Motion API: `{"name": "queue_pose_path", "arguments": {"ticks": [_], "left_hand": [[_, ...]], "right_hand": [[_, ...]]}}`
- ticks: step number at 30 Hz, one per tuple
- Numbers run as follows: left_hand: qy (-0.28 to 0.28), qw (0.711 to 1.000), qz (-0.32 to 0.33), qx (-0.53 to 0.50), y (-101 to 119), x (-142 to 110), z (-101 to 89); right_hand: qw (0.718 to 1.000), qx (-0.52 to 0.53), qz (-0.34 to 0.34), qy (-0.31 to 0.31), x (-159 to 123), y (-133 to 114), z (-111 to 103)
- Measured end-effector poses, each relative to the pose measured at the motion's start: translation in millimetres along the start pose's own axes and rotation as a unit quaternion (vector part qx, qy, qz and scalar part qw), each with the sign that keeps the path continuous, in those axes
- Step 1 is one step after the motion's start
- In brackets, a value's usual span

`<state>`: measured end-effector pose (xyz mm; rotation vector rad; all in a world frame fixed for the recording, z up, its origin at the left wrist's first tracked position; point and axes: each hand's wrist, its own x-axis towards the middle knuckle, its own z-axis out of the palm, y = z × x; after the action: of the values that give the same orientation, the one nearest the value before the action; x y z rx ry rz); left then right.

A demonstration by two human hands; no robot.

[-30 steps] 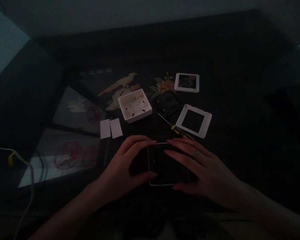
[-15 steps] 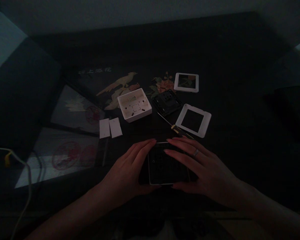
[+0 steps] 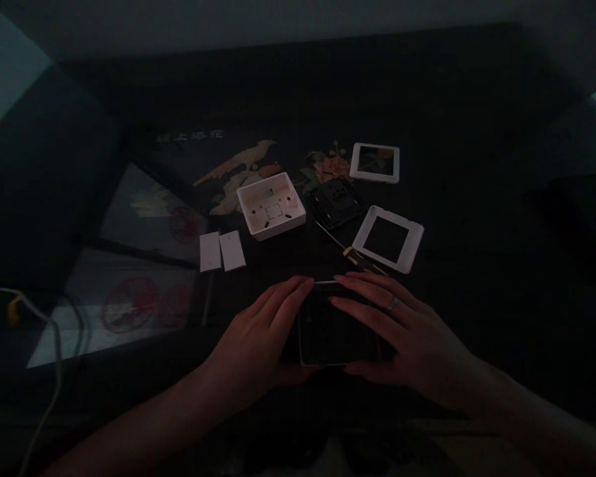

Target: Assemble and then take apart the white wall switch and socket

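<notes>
Dim tabletop (image 3: 477, 278): fingers (image 3: 370, 318) bracket the panel (image 3: 334, 334) (white-rimmed).

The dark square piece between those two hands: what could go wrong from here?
It might slip, since the left hand and right hand seem to hold the dark square piece mostly around its edges.
The right hand could nudge the screwdriver, whose handle lies just beyond it, perhaps against the nearby white frame.
Details could be missed: the light is dim, and the piece is dark against a dark table.
</notes>
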<state>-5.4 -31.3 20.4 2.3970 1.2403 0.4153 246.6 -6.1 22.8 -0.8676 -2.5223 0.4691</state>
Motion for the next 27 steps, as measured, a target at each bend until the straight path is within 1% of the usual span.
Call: {"name": "queue_pose_path", "arguments": {"ticks": [9, 13, 16, 22, 27], "left_hand": [[-0.004, 1.000, 0.001, -0.019, -0.6, 3.6, -3.9], [-0.014, 0.999, -0.014, -0.040, -1.0, 4.3, -6.4], [-0.014, 0.998, -0.026, -0.048, -1.3, 5.0, -6.5], [-0.002, 0.998, -0.015, -0.068, -2.0, 5.3, -4.7], [-0.026, 0.994, -0.042, -0.098, -3.6, 4.0, -5.4]], "right_hand": [[1.000, -0.013, -0.006, 0.007, 0.4, 0.1, -0.7], [1.000, -0.021, -0.013, 0.011, 0.6, -0.3, -0.8], [1.000, -0.022, -0.008, 0.011, 0.2, -1.1, -0.3], [1.000, -0.012, 0.011, 0.013, -0.1, -3.5, 1.3], [1.000, 0.006, 0.012, 0.012, -0.2, -3.5, 2.0]]}}
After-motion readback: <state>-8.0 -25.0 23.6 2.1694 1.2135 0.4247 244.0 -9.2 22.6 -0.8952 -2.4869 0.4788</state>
